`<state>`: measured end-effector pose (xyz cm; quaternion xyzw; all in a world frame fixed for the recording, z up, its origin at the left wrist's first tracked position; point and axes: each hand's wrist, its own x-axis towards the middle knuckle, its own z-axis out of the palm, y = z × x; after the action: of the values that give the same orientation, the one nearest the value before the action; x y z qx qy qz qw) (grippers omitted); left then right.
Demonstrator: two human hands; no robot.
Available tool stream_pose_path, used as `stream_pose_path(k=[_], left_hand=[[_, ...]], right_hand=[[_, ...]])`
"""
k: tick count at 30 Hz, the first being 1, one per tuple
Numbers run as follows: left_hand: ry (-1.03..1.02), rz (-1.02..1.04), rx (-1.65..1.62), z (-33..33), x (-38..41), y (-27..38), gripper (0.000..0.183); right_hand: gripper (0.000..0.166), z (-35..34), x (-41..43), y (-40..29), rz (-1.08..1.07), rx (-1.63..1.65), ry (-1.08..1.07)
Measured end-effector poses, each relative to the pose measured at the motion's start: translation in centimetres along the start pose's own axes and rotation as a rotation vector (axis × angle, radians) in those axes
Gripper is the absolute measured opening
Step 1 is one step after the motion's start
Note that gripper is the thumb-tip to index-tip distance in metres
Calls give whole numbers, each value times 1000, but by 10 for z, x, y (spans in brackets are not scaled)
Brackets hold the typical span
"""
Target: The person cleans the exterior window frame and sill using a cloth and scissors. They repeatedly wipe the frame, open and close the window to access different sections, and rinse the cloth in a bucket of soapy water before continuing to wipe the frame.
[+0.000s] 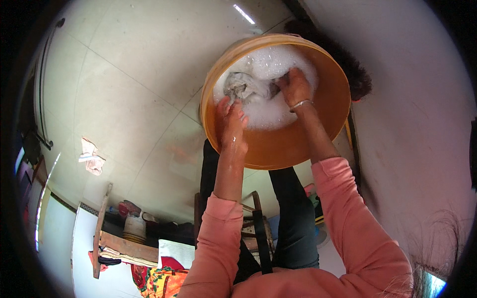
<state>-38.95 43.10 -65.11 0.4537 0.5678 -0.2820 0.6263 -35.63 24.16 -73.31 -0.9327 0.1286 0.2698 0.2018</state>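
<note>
An orange-brown round tub (272, 152) stands before me, holding white suds (274, 61) and a wet, whitish cloth (246, 85). My left hand (233, 117) is inside the tub at its near left, wet, with fingers spread just below the cloth; whether the fingertips touch it is unclear. On the right side of the suds, my right hand (297, 87) has its fingers bent down at a dark, wet part of the cloth or another piece of fabric. Foam and shadow hide its fingertips, so its grip cannot be made out.
A crumpled pale cloth (92, 156) lies on the tiled floor (149, 74) to the left. Dark bristles, perhaps of a broom (357, 74), lie between the tub and the wall (410, 111). Behind at lower left are a wooden bench (128, 246) with folded fabric and a whitish bucket (135, 227).
</note>
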Motion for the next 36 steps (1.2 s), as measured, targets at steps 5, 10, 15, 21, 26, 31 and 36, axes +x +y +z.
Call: stream_pose_path(k=[5, 10, 15, 21, 26, 31, 36], left_hand=[[98, -220, -43, 29, -1, 10, 65], [-230, 53, -271, -13, 44, -16, 62], [-328, 276, 349, -8, -8, -19, 57], [-225, 287, 726, -2, -6, 6, 51], [-129, 237, 98, 8, -11, 10, 60], [-85, -291, 94, 20, -6, -2, 66], [-551, -45, -108, 5, 1, 2, 64]], right_hand=[[37, 30, -19, -14, -78, 564, -208], [16, -60, -117, -100, -233, 788, -367], [16, -51, -126, -117, -332, 411, -41], [24, -14, -11, -69, -135, 421, 63], [26, -6, 12, 5, 45, 97, 101], [33, -12, -77, -15, -321, 361, -106], [22, -86, -144, -117, -411, 525, -78]])
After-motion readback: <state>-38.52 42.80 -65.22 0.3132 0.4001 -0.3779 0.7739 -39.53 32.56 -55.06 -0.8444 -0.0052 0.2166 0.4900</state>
